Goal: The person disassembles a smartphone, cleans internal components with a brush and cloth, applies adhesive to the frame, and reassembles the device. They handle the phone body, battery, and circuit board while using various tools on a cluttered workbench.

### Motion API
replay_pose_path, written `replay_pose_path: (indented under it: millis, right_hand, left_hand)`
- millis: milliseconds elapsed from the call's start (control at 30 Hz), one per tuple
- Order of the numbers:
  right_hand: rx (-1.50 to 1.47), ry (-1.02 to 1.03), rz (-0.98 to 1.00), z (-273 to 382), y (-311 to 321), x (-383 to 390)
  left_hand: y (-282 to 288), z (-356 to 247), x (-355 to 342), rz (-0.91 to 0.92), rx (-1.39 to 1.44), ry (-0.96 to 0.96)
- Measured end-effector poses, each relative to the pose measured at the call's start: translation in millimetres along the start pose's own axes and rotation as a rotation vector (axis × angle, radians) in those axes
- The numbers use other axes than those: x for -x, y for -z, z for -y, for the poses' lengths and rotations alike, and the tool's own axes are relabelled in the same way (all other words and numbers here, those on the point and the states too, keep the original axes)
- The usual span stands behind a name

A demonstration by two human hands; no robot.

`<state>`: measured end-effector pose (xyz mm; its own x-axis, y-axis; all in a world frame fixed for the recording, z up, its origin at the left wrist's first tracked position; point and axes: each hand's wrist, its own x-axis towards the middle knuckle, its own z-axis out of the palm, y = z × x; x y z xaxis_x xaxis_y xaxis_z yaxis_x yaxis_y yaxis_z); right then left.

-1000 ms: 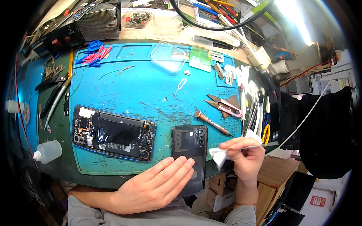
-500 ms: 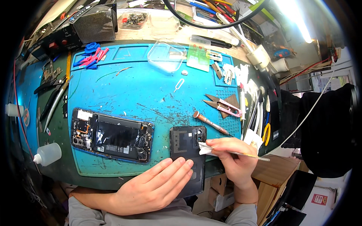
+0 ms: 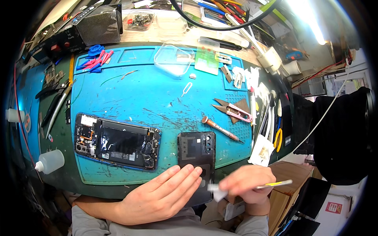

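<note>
White wipe (image 3: 217,192) by back panel (image 3: 197,152)

Across panel with left hand (image 3: 161,195), fingers straight, together. Clutching wipe and slim tool (image 3: 275,183) in right hand (image 3: 249,183), fingers bunched, blurred; cannot tell if touching panel. Panel over near edge of blue mat (image 3: 145,92), right of opened phone (image 3: 117,141).

Lamp (image 3: 309,21) glares upper right; right hand (image 3: 248,184) blurred.
</note>
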<state>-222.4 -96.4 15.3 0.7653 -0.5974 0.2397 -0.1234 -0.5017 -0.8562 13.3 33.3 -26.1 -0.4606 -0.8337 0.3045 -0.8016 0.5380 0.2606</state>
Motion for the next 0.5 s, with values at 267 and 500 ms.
replay_pose_path:
  millis: [267, 500]
  right_hand:
    - [0.29, -0.023, -0.125, -1.5, -2.5, -7.9]
    - [0.26, -0.015, -0.101, -12.8, -7.5, -15.6]
  left_hand:
    - [1.9, 0.3, -1.8, 0.018, -0.011, -0.002]
    - [2.1, 1.1, -2.3, 0.023, -0.007, -0.005]
